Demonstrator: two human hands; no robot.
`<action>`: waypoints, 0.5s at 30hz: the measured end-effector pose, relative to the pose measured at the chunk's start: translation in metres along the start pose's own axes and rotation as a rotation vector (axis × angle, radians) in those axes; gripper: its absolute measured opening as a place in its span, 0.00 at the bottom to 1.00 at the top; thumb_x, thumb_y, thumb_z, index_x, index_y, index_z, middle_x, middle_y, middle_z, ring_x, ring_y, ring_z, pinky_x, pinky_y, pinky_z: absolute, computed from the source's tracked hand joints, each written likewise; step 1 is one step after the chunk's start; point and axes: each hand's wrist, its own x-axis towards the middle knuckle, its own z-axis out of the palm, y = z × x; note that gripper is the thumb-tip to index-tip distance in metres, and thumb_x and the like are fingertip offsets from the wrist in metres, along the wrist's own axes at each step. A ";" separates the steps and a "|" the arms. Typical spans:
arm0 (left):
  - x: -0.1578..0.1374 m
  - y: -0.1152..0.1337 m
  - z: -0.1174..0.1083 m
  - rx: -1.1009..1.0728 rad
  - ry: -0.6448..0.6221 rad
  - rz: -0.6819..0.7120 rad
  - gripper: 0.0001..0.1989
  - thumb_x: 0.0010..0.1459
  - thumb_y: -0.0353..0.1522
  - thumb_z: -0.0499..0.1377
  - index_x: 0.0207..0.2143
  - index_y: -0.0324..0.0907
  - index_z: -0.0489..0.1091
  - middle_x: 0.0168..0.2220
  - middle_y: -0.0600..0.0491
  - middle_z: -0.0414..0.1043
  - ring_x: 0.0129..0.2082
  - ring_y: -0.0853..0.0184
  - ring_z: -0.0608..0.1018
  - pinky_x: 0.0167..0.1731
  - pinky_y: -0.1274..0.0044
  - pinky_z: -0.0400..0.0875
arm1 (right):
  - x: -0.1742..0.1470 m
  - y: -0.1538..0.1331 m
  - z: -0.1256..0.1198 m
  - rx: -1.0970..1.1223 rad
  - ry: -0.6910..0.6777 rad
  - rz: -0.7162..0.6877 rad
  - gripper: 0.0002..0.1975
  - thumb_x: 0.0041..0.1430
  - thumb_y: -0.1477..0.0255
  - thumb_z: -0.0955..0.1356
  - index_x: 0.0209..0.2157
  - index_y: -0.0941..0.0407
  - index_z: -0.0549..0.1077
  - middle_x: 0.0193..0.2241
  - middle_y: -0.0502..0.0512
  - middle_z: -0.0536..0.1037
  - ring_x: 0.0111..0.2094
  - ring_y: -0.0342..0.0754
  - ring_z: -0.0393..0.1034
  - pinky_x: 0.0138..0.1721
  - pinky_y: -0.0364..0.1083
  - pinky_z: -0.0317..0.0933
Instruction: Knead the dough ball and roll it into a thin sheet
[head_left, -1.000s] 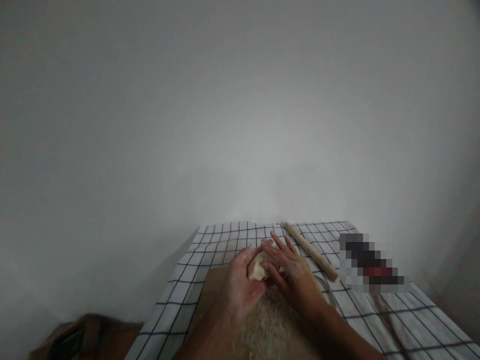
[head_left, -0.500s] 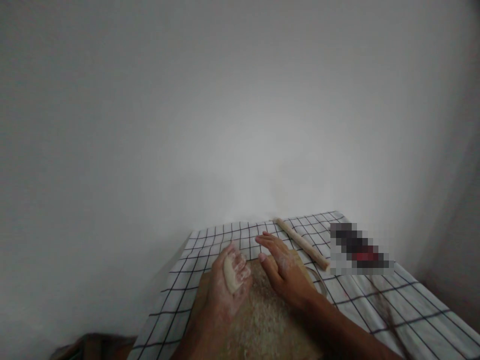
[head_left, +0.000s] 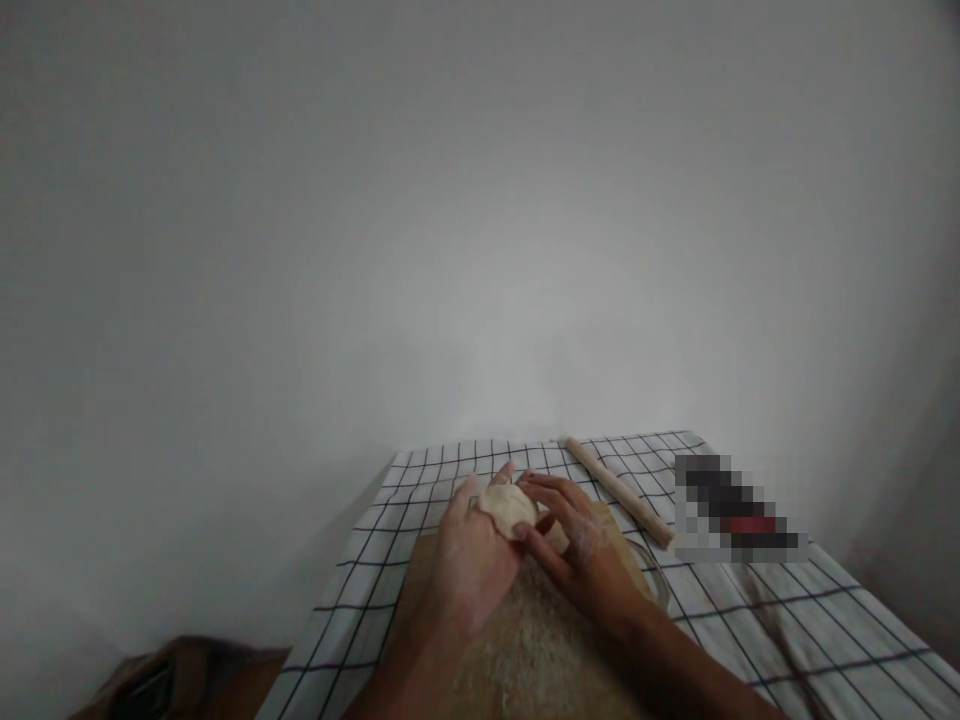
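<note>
A pale, flattened round of dough (head_left: 508, 510) is held up above a wooden board (head_left: 517, 655) dusted with flour. My left hand (head_left: 476, 555) supports the dough from the left and below, with flour on its skin. On the other side, my right hand (head_left: 574, 535) pinches the dough's right edge between thumb and fingers. Parts of the left fingers are hidden behind the dough.
A wooden rolling pin (head_left: 619, 490) lies beyond the board on a black-and-white checked cloth (head_left: 360, 590). A round rim (head_left: 654, 575) shows by the board's right edge. Farther right is a pixelated patch. A pale wall rises behind the table.
My right hand has moved left and closed on the dough, having been apart from it. The dough, on edge in my left palm before, now shows its broad face.
</note>
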 end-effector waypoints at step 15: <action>0.010 -0.013 -0.018 0.208 -0.085 -0.006 0.16 0.58 0.37 0.60 0.47 0.38 0.73 0.45 0.43 0.77 0.43 0.57 0.79 0.42 0.68 0.74 | 0.008 0.006 -0.013 -0.160 -0.080 -0.001 0.19 0.66 0.64 0.65 0.58 0.47 0.69 0.66 0.54 0.58 0.68 0.58 0.48 0.64 0.61 0.54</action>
